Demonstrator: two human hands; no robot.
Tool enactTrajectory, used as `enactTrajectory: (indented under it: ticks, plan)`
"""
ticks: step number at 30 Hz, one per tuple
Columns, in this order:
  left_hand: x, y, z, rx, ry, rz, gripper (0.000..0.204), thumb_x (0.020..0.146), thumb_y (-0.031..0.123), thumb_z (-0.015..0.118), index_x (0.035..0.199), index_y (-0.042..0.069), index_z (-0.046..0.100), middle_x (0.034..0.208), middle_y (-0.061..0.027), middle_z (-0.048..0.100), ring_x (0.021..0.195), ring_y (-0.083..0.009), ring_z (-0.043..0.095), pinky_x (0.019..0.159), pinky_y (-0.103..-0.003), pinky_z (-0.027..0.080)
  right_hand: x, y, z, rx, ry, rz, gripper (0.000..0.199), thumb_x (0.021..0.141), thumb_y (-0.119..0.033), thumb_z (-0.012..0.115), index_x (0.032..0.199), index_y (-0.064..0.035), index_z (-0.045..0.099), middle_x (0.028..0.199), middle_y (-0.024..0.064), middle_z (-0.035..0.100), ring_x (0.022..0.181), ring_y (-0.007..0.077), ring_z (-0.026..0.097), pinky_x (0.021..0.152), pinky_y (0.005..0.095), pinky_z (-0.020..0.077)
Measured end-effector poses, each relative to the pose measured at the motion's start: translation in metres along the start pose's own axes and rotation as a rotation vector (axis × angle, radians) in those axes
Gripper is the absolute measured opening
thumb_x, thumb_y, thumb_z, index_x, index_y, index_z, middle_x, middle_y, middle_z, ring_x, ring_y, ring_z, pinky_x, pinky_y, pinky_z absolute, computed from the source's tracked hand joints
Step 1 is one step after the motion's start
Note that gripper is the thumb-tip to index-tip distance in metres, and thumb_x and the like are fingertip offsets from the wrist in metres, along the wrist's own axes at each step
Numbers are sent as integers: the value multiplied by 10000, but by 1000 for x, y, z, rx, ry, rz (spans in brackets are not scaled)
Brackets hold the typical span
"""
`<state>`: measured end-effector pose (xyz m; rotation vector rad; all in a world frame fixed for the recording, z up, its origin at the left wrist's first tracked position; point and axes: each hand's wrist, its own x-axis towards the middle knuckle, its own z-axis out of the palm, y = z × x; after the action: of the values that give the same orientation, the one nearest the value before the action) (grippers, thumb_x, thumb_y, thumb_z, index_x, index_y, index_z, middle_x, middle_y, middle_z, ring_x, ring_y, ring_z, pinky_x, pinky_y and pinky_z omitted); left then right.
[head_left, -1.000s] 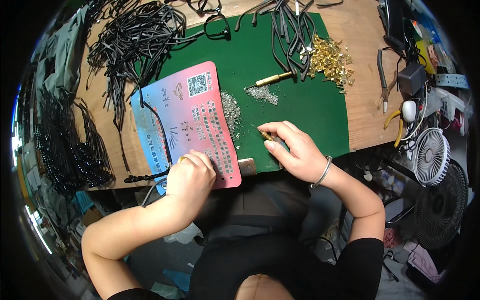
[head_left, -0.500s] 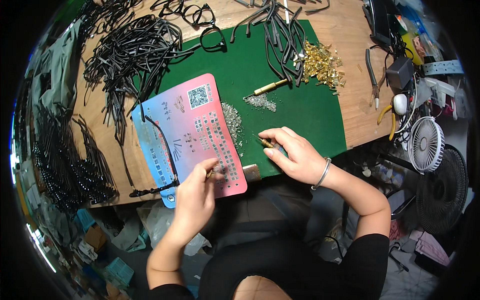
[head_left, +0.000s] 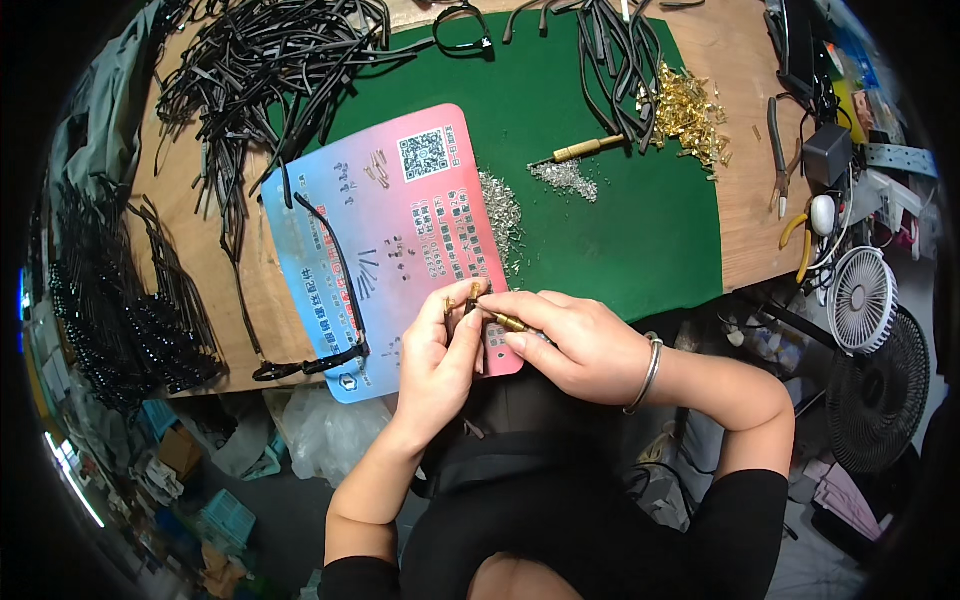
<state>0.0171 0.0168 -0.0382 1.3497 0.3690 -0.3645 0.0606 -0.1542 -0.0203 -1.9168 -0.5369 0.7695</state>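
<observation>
My left hand [head_left: 432, 360] pinches a small gold metal piece [head_left: 475, 290] between thumb and fingers, above the near right corner of a pink and blue printed mat [head_left: 385, 215]. My right hand [head_left: 585, 345] is closed round a thin brass-handled screwdriver [head_left: 511, 323]. Its tip meets the gold piece, but the exact contact is too small to make out. Left of the hands, a black glasses part [head_left: 345, 285] with a long curved arm lies over the mat. Small silver bits [head_left: 502, 215] are heaped along the mat's right edge.
A second brass-handled screwdriver [head_left: 590, 148] lies beside another small silver heap [head_left: 565, 183]. Gold pieces [head_left: 692, 115] are piled at the far right of the green mat [head_left: 640, 235]. Dark temple arms [head_left: 270, 75] mound at the far left. Pliers [head_left: 780, 155] and a white fan [head_left: 862, 300] are at right.
Both hands have come together over the mat's near corner, with the screwdriver brought to the gold piece in my left hand. The whole view has shifted a little.
</observation>
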Motion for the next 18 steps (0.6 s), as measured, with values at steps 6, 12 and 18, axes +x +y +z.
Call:
enactTrajectory:
  ticks: [6, 12, 18]
  plan:
    - [-3, -8, 5, 153, 98, 44, 246, 920, 10, 465, 1160, -34, 496, 1010, -76, 614, 770, -78, 570, 627, -220, 475, 1, -1, 0, 20, -33, 50, 340, 888, -193, 467, 1199, -58, 474, 956, 197, 600, 885, 361, 581, 769, 434, 477]
    - [-3, -15, 15, 498, 220, 335, 286, 870, -38, 489, 1153, -15, 520, 981, -151, 638, 829, -193, 642, 721, -290, 508, 0, -5, -2, 159, -71, 141, 360, 902, -185, 446, 1231, -38, 449, 954, 186, 598, 799, 322, 599, 723, 401, 488]
    - [-7, -20, 20, 764, 268, 479, 382, 805, -102, 488, 1174, -11, 518, 899, -148, 631, 768, -221, 637, 678, -309, 508, 8, -27, -20, 839, -245, 604, 392, 965, -213, 387, 1326, -64, 350, 800, 28, 490, 479, 83, 494, 395, 214, 416]
